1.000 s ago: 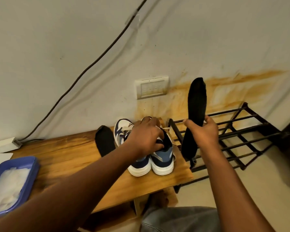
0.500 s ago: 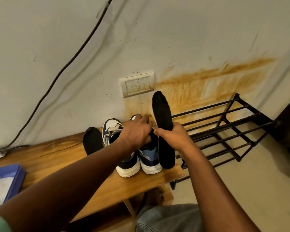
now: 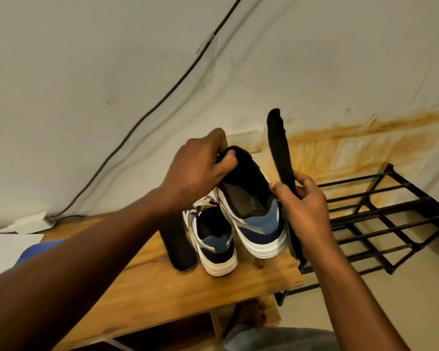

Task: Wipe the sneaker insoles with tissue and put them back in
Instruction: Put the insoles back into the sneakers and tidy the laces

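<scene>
Two white and blue sneakers stand on a wooden bench (image 3: pixel 162 287). My left hand (image 3: pixel 200 165) grips the tongue of the right sneaker (image 3: pixel 254 219) and pulls its mouth wide; the inside shows bare. My right hand (image 3: pixel 302 206) holds a black insole (image 3: pixel 279 145) upright just right of that sneaker, its top end above the shoe. The left sneaker (image 3: pixel 216 244) stands beside it. A second black insole (image 3: pixel 179 247) lies on the bench left of the shoes, partly behind my left forearm.
A black metal shoe rack (image 3: pixel 380 224) stands right of the bench, against the stained wall. A blue tray (image 3: pixel 36 249) and white paper (image 3: pixel 8 247) lie at the bench's left end. A cable (image 3: pixel 162 100) runs down the wall. A wall switch is behind my left hand.
My left hand has lifted the right sneaker's tongue and tilted the shoe up. My right hand raised the insole beside the shoe. The camera moved closer.
</scene>
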`<state>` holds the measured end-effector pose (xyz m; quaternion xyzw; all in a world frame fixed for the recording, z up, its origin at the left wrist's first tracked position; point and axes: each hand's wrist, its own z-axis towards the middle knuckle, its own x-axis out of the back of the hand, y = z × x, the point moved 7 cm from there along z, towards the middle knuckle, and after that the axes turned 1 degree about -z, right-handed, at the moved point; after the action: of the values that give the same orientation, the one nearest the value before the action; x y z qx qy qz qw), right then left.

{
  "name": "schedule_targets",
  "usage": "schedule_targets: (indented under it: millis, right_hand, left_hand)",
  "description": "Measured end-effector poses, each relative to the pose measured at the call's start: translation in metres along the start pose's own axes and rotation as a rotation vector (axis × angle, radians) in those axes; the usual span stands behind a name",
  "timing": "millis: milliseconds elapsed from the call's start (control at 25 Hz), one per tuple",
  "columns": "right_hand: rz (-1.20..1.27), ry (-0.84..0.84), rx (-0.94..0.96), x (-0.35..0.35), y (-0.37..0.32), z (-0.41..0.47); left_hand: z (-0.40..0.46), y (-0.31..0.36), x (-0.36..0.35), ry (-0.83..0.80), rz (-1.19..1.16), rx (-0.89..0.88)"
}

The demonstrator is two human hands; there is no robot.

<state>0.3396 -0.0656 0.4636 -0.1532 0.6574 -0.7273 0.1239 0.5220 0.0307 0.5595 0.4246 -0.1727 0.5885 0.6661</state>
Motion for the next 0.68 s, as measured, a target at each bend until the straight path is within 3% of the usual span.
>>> schedule_targets:
  millis: [120, 280, 520, 680]
  right_hand:
    - [0.029, -0.208, 0.072, -0.057, -0.02, -0.034]
    - [-0.02, -0.539, 0.041, -0.148, -0.002, -0.077]
    - [-0.357, -0.578, 0.038, -0.179, 0.034, -0.076]
    - [-0.525, -0.57, 0.066, -0.168, 0.03, -0.083]
  left_hand:
    - [-0.038, -0.02, 0.058, 0.022, 0.064, 0.017]
    - [-0.119, -0.085, 0.099, -0.032, 0.192, 0.218]
    - [-0.225, -0.181, 0.084, -0.066, 0.099, 0.546]
    - [-0.235, -0.202, 0.059, -0.06, 0.057, 0.564]
